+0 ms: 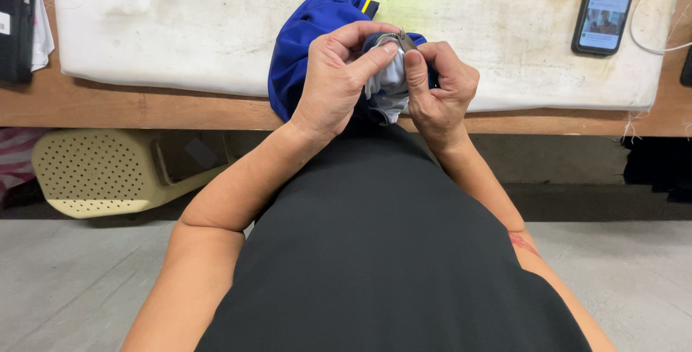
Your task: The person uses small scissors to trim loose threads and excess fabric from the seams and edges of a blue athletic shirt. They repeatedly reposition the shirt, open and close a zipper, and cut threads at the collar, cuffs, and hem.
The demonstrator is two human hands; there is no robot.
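A blue garment [303, 42] with a yellow stripe and a pale grey lining lies bunched at the near edge of a stained white pad [180, 20]. My left hand [339, 78] pinches a fold of the garment from the left. My right hand [440, 89] grips the same fold from the right and holds a small metal tool [405, 40] between thumb and forefinger against the cloth. Both hands sit close together over the table's front edge.
A wooden table [144, 110] carries the pad. A phone [605, 6] with a lit screen and a white cable [652, 31] lies at the back right. A black object [14, 27] sits far left. A beige perforated plastic basket [94, 175] lies under the table.
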